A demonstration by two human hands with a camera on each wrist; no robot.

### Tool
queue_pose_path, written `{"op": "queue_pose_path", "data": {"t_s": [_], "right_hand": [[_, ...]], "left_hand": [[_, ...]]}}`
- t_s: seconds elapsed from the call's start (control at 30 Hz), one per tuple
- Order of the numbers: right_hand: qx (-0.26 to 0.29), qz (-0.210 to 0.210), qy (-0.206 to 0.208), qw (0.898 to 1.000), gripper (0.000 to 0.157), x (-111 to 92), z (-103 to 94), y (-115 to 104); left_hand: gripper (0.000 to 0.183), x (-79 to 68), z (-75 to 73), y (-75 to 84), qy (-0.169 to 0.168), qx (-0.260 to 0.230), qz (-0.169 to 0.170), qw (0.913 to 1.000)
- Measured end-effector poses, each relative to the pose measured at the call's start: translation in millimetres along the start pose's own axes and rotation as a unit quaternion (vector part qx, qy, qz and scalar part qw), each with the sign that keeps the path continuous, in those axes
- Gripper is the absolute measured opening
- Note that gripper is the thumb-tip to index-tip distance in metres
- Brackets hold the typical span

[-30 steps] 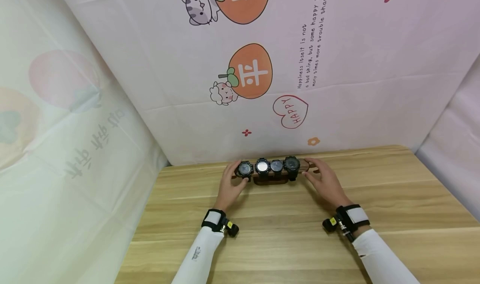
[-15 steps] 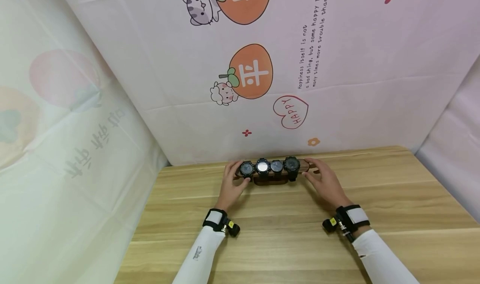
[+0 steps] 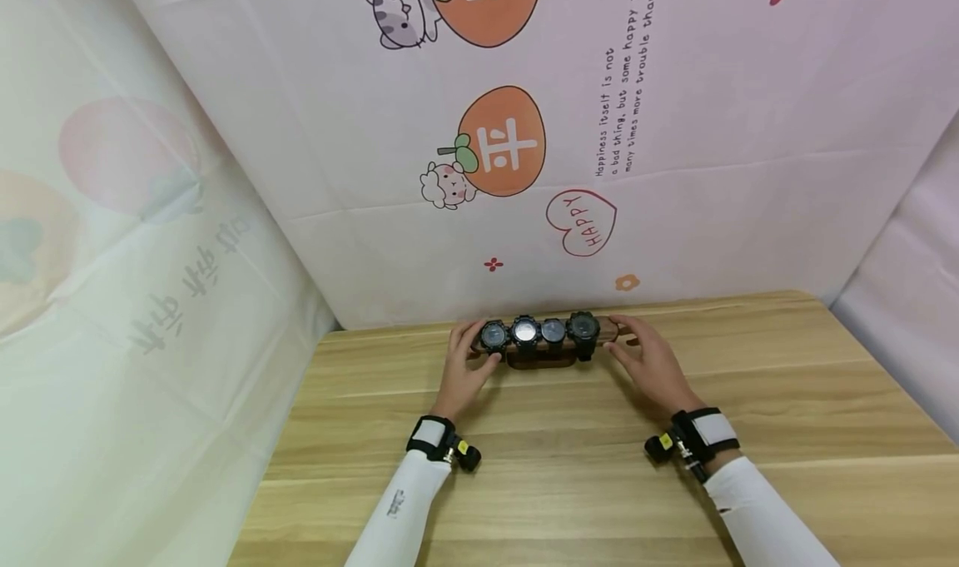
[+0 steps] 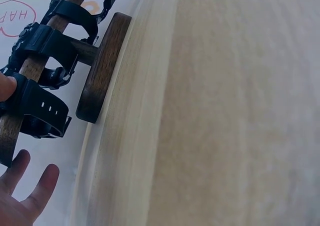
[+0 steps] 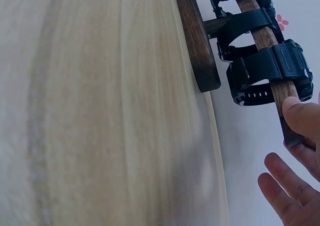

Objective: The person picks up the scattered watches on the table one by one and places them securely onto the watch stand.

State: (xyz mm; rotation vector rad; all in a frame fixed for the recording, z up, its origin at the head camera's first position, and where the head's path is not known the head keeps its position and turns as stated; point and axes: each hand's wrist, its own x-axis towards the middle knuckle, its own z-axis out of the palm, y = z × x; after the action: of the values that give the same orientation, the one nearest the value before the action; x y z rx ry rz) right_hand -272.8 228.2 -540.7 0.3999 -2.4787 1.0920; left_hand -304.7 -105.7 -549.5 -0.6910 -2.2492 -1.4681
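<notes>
A dark wooden T-bar watch stand (image 3: 541,360) stands at the table's back edge, several black wristwatches strapped around its bar. At the bar's left end, my left hand (image 3: 460,380) pinches the leftmost wristwatch (image 3: 494,335), thumb at the strap on the near side and fingers behind. In the left wrist view the thumb presses on that strap (image 4: 42,108) while two fingers stretch free below the bar tip. My right hand (image 3: 655,371) grips the bare right end of the bar, its thumb (image 5: 300,113) on top; the rightmost wristwatch (image 3: 583,327) sits just left of it.
The wood-grain table (image 3: 554,484) extends toward me. Behind the stand rises a white cloth wall (image 3: 390,251) with printed cartoons, and another cloth (image 3: 135,400) hangs at the left. Both wrists wear strapped cameras (image 3: 466,457).
The leftmost wristwatch and my left hand have shifted slightly right along the bar, mostly in the first half second. My right hand and the stand stay put.
</notes>
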Motion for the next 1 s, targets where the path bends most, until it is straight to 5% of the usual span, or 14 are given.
{"op": "queue_pose_path", "data": {"t_s": [0.4, 0.7, 1.0], "right_hand": [[0.000, 0.005, -0.004, 1.000, 0.051, 0.4, 0.1, -0.7], [0.002, 0.003, -0.005, 1.000, 0.051, 1.1, 0.3, -0.8], [0.003, 0.002, 0.001, 1.000, 0.052, 0.1, 0.1, -0.7]], "left_hand": [[0.063, 0.4, 1.6, -2.0, 0.000, 0.003, -0.004, 1.0000], [0.062, -0.5, -5.1, 31.0, 0.004, -0.009, 0.017, 0.9998], [0.061, -2.7, -11.3, 37.8, -0.019, 0.002, 0.020, 0.9996]]}}
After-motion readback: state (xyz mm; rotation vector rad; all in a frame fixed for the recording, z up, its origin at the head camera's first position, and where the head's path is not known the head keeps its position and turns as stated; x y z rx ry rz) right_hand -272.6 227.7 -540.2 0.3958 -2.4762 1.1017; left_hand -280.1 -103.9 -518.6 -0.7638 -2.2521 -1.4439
